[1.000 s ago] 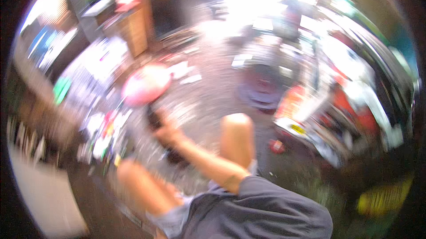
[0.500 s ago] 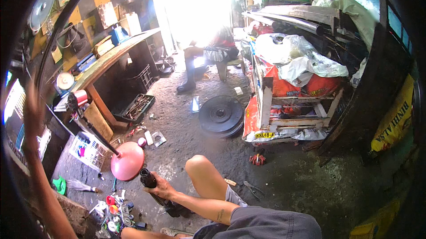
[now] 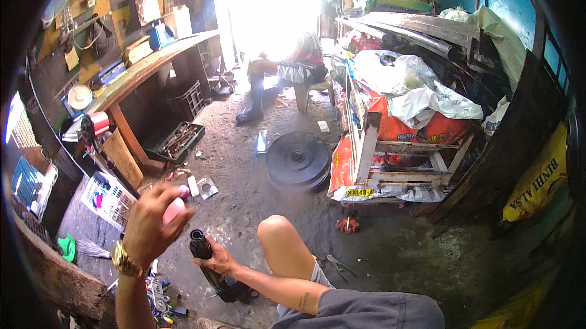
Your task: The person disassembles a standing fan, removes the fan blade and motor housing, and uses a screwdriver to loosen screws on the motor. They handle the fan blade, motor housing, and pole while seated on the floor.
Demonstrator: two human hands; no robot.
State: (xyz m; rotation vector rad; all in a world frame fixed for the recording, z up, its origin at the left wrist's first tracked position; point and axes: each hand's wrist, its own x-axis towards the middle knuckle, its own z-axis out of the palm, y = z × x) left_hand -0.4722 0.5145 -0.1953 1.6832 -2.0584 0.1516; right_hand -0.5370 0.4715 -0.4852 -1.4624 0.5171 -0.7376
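Note:
My left hand [image 3: 152, 222], with a gold watch [image 3: 124, 260] on its wrist, is raised at the lower left. Its fingers are bent but stand apart from the thumb, and nothing shows in its grasp. Behind it, partly hidden, a pink domed base [image 3: 175, 210] shows through the gap. My right hand [image 3: 218, 258] is wrapped round a black tube-shaped part [image 3: 199, 245] with a hollow, notched upper end. The tube leans a little, and its lower end reaches a dark piece near the floor beside my bent knee [image 3: 276, 231].
Small loose parts [image 3: 160, 298] lie at the lower left by a whisk broom [image 3: 93, 249]. A round black plate [image 3: 297, 157] rests on the floor ahead. Pliers [image 3: 339, 268] lie right of my knee. A loaded rack [image 3: 397, 173] stands right, a workbench [image 3: 152, 63] left; another person [image 3: 296, 69] sits by the doorway.
My left hand has come in from the left edge to a place in front of the pink base. The right hand keeps its grip on the black tube. The view has shifted slightly.

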